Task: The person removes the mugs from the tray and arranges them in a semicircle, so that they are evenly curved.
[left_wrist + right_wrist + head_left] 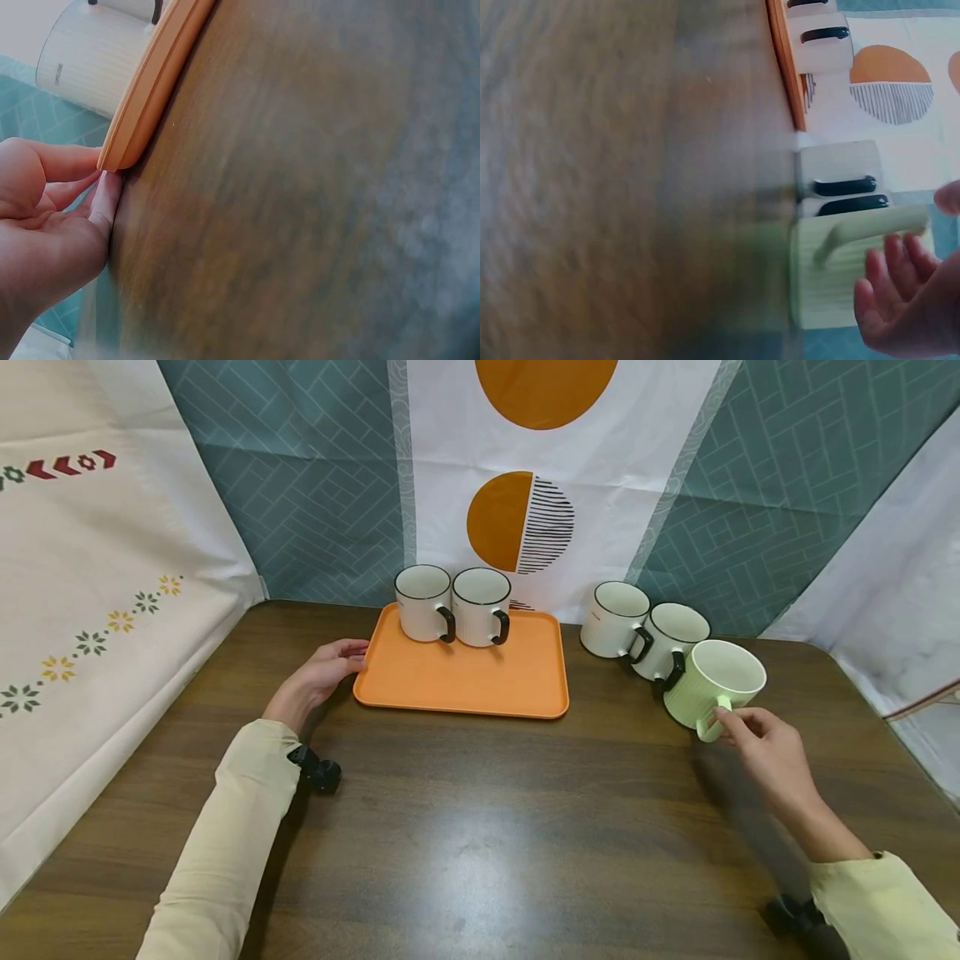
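Note:
At the left end of the orange tray [465, 681], my left hand [322, 677] pinches the rim. In the left wrist view its thumb [106, 196] lies low against the edge, with the fingers on the upper side. Two white mugs [422, 602] with black rims and handles stand on the tray's back left part. Over on the right, a ribbed light green mug [693, 689] stands upright on the table. My right hand [768, 752] has its fingertips at that mug's handle [877, 229]; its thumb stands apart from them in the right wrist view.
Two more white mugs, one at the left [611, 622] and one beside the green mug [671, 635], stand close together between tray and green mug. The brown wooden table [480, 827] meets a patterned cloth backdrop [322, 485] behind. Another cloth [112, 610] hangs at the left.

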A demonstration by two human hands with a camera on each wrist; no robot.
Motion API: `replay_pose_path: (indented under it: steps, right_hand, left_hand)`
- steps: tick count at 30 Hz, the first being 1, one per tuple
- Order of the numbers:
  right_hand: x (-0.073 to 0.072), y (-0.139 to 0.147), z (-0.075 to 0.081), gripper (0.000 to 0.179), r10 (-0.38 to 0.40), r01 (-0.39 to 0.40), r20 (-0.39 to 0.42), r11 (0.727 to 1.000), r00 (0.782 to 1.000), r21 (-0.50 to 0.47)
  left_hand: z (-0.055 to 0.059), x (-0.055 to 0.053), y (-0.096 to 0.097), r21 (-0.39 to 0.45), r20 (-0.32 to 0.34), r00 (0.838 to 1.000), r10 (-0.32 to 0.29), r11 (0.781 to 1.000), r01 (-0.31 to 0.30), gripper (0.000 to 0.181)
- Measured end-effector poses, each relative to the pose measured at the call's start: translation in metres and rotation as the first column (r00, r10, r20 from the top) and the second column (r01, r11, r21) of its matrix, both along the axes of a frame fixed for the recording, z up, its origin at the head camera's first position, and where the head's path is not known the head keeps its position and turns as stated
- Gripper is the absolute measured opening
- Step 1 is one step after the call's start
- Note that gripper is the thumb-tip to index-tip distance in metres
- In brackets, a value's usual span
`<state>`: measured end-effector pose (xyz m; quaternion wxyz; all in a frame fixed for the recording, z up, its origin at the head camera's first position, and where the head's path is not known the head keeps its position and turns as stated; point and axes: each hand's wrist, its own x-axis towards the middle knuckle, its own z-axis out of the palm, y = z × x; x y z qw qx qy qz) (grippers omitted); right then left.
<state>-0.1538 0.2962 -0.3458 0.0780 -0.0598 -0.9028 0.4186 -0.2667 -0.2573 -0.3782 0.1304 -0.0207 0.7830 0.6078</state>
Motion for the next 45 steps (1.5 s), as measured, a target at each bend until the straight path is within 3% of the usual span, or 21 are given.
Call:
replay_pose_path:
  steps: [8, 15, 21, 32, 37, 40, 45]
  right_hand:
    - [0.001, 0.002, 0.024, 0.028, -0.052, 0.057, -0.156, 0.998, 0.986, 0.024]
    - [-0.014, -0.011, 0.047, 0.033, 0.059, -0.054, -0.153, 0.998, 0.986, 0.036]
    - [-0.033, -0.042, 0.058, 0.033, 0.118, -0.119, -0.158, 0.993, 0.980, 0.005]
    - [-0.075, -0.124, 0.045, 0.032, 0.242, -0.250, -0.072, 0.959, 0.968, -0.131]
    - [-0.098, -0.154, 0.033, 0.032, 0.292, -0.288, 0.022, 0.950, 0.956, -0.117]
    - [-0.110, -0.170, 0.026, 0.032, 0.299, -0.290, 0.060, 0.949, 0.953, -0.121]
    - [-0.127, -0.192, 0.015, 0.030, 0.286, -0.269, 0.054, 0.940, 0.957, -0.207]
  left_hand:
    - [0.002, 0.001, 0.001, -0.004, 0.002, 1.000, -0.009, 1.000, 0.009, 0.055]
    - [0.001, 0.001, 0.001, 0.002, 0.005, 1.000, -0.007, 1.000, 0.007, 0.055]
    - [0.000, 0.000, -0.002, -0.004, 0.004, 1.000, -0.012, 1.000, 0.013, 0.055]
    - [0.001, 0.001, 0.001, -0.016, 0.011, 1.000, -0.007, 1.000, 0.008, 0.055]
    - [0.001, -0.001, 0.002, -0.015, 0.014, 1.000, -0.003, 1.000, 0.003, 0.054]
    - [0.001, -0.001, 0.002, -0.014, 0.012, 1.000, -0.006, 1.000, 0.006, 0.055]
    - [-0.001, 0.000, -0.002, -0.009, 0.005, 1.000, -0.006, 1.000, 0.006, 0.055]
